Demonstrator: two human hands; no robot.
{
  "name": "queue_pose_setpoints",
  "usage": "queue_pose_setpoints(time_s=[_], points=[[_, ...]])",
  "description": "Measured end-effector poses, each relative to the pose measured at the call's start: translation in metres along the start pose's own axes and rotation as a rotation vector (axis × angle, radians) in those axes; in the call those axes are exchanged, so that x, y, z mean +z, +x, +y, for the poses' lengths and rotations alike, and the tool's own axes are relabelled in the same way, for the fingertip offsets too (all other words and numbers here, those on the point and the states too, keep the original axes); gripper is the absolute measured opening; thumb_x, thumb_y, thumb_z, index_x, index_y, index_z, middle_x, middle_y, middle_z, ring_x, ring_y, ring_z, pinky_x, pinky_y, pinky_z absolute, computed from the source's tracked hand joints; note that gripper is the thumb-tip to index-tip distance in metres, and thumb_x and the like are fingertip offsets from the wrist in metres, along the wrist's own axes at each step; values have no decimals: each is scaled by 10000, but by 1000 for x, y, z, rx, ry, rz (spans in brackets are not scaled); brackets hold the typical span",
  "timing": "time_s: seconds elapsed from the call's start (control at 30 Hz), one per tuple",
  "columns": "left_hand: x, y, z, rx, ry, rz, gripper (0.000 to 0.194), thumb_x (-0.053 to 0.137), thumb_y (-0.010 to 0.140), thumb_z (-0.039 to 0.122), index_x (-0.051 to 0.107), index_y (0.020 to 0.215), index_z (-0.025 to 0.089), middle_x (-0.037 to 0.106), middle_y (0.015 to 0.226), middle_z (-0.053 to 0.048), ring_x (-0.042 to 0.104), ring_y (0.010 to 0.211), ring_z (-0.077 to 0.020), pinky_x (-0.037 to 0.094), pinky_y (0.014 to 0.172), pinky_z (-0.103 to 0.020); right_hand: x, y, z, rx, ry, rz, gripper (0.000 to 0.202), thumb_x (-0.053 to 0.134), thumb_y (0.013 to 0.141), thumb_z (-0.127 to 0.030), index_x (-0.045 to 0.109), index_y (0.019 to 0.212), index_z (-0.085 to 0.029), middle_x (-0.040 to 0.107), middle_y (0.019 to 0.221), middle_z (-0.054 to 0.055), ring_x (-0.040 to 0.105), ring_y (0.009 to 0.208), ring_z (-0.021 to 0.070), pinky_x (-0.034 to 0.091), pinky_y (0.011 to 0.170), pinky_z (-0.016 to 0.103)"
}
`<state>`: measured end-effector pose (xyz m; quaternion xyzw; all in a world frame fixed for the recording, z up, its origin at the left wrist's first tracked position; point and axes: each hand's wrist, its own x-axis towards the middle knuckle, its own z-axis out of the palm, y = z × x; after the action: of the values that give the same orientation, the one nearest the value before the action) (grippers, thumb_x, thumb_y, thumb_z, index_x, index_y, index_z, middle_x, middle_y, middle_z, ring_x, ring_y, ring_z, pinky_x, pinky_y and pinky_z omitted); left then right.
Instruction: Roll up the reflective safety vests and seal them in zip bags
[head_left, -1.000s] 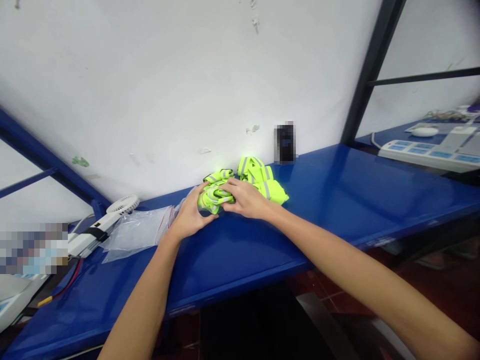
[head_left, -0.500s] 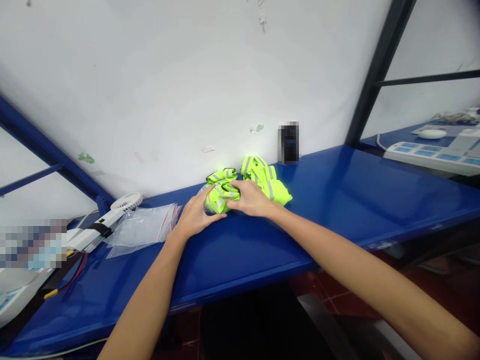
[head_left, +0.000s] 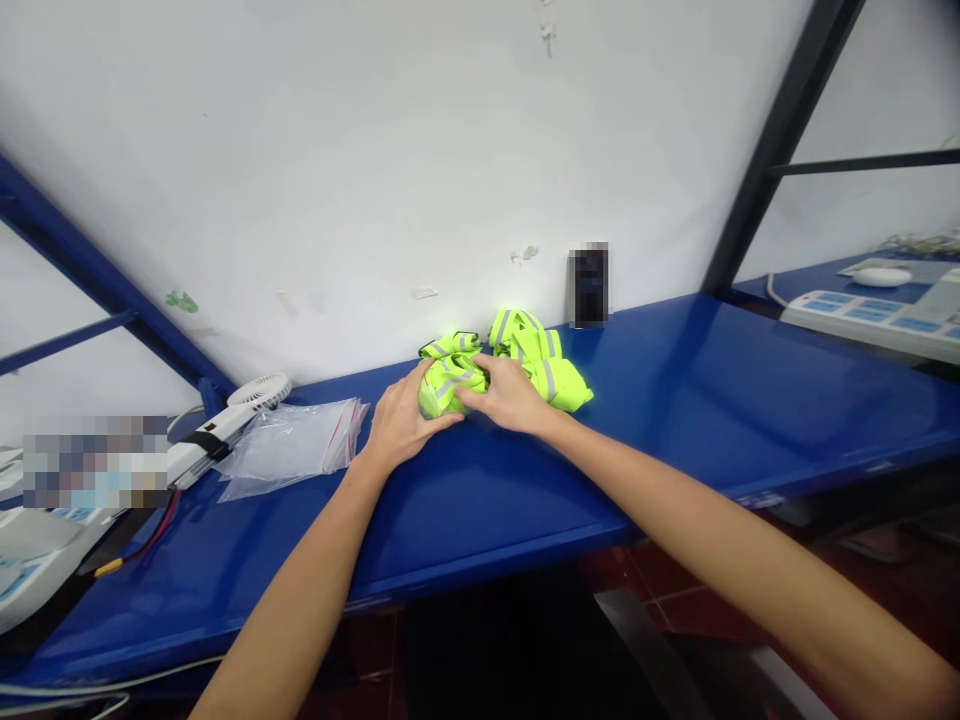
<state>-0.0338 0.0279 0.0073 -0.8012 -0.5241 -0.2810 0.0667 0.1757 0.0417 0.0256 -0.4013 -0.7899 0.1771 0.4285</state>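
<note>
A folded neon-yellow reflective bundle (head_left: 451, 386) with grey stripes lies on the blue table (head_left: 480, 510), between my two hands. My left hand (head_left: 405, 415) grips its left side, thumb along the front. From the right, my right hand (head_left: 510, 393) holds it with thumb and fingers on its edge. Clear plastic shows around the bundle's lower left. More neon-yellow striped material (head_left: 559, 378) is heaped just right of my right hand, and another rolled piece (head_left: 454, 345) sits behind the held bundle.
Clear zip bags (head_left: 292, 445) with red strips lie on the left, beside a small white fan (head_left: 261, 390). Wires and white power strips are at the far left. A dark blurred object (head_left: 589, 288) stands against the wall. Another white power strip (head_left: 885, 318) is at right.
The view has shifted slightly. My left hand's fingers have closed further round the left side of the bundle; my right hand stays on its right side.
</note>
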Motion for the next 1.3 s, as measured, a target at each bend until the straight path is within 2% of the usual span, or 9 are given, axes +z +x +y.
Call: queue_pose_setpoints(time_s=[0.17,0.27,0.37,0.43,0.53,0.6,0.83,1.07,1.3], points=[[-1,-1,4,9,-69,8,814,662,780,628,413,1428,201,561,1399,-131,574,1231,-333,451,1033,-464,-3,-3,2,-117,18,-81,259,657,820,-397,648,905,-152,619,731,2,521,643,152,338,608,253],[-3,-1,4,49,-135,5,830,711,748,600,426,1425,216,584,1374,-116,581,1230,-304,452,1043,-433,-6,-2,5,-203,63,-181,275,668,844,-367,662,1008,-145,667,824,22,572,703,164,386,655,265],[-6,0,2,21,-193,-9,937,778,678,585,408,1451,206,608,1347,-123,612,1190,-303,481,1007,-421,-7,0,10,-308,103,-210,311,705,833,-314,657,1091,-148,681,1017,71,618,901,207,449,802,312],[-7,0,1,-1,-221,-17,897,798,653,582,485,1398,193,654,1279,-117,646,1127,-302,500,975,-416,-7,2,13,-358,111,-205,327,725,819,-283,657,1111,-153,640,1123,102,596,1044,237,451,917,364],[-7,1,0,-5,-246,-58,661,779,674,589,651,1202,211,730,1109,-72,696,973,-274,535,893,-400,-7,2,15,-353,117,-236,350,720,816,-227,651,1156,-179,572,1161,107,571,1094,243,449,977,415],[-7,0,0,12,-260,-69,590,773,686,581,679,1149,227,745,1054,-55,703,919,-261,545,859,-396,-7,1,15,-337,113,-246,379,707,806,-174,645,1179,-189,531,1169,105,561,1104,241,449,991,430],[-12,0,1,93,-201,-111,760,810,639,538,588,1301,238,669,1271,-75,635,1141,-303,490,1011,-449,-4,-3,13,-345,45,-240,483,620,772,-66,626,1237,-198,503,1182,104,553,1084,240,462,957,411],[-15,0,0,41,-92,-102,654,728,727,363,570,1345,217,686,1248,-72,669,1082,-298,496,994,-411,-6,-2,11,-399,80,-251,482,608,808,-86,567,1275,-196,559,1154,92,550,1076,237,456,962,407],[-13,0,-1,92,-136,-132,516,633,846,422,572,1326,243,678,1271,-54,654,1121,-281,497,978,-400,-6,-3,11,-354,79,-271,514,565,788,-25,592,1257,-235,517,1129,70,563,993,203,470,921,377]])
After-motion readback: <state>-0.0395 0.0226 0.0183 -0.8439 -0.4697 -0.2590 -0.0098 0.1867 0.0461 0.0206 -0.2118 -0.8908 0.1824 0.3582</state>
